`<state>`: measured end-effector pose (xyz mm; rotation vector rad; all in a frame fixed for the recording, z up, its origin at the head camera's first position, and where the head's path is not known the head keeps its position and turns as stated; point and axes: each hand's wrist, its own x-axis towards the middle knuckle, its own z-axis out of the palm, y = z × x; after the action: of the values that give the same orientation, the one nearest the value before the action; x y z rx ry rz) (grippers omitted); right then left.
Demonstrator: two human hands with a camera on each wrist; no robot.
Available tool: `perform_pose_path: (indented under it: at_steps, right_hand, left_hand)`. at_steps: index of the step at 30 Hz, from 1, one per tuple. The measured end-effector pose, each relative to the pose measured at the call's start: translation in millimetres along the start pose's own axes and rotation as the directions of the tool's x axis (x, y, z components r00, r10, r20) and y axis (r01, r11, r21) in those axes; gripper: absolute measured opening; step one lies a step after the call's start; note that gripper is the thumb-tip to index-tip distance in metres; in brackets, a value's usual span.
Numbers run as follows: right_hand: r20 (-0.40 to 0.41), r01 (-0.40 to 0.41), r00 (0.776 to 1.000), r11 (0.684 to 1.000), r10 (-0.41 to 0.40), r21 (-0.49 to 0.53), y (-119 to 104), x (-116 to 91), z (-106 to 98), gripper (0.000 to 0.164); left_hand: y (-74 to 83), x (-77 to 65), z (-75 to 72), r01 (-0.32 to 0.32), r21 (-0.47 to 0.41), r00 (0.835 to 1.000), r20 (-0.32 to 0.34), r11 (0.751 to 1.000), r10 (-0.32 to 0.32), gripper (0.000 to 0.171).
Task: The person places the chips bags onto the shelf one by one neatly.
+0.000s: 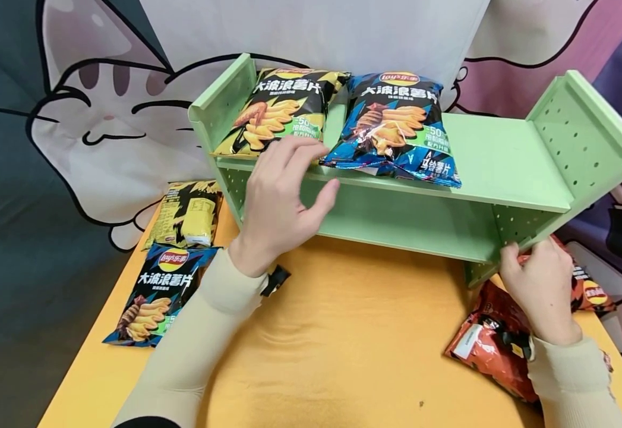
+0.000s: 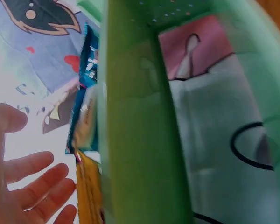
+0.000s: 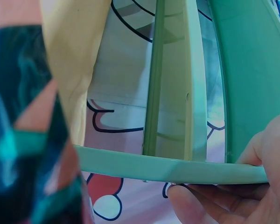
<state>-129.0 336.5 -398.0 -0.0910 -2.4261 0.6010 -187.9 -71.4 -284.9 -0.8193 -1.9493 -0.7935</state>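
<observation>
A green two-tier shelf stands on the table with two chip bags lying on its upper board. The yellow-and-black chip bag is at the left end, and a blue chip bag lies beside it. My left hand hovers at the front edge near the yellow bag, thumb spread and fingers loosely bent. In the left wrist view its fingers stand apart from the bags, holding nothing. My right hand grips the edge of the shelf's right side panel, thumb on one face and fingers behind.
At the left of the orange-topped table lie another yellow bag and another blue bag. Red chip bags lie under and behind my right hand. A small black piece shows by my left wrist.
</observation>
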Motion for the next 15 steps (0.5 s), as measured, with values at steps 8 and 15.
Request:
perform_pose_path:
  at_steps: [8,15]
  right_hand:
    - [0.020,-0.016,1.000,1.000,0.016,0.013,-2,1,-1,0.021]
    - [0.031,-0.030,0.999,1.000,0.030,0.008,-3,1,-2,0.024]
  left_hand:
    - [-33.1,-39.8,-19.1,0.050,0.008,0.997,-0.064,0.999,-0.049,0.038]
    - [-65.0,-73.7,-30.8,0.182,0.010,0.977,-0.114,0.983,-0.179,0.037]
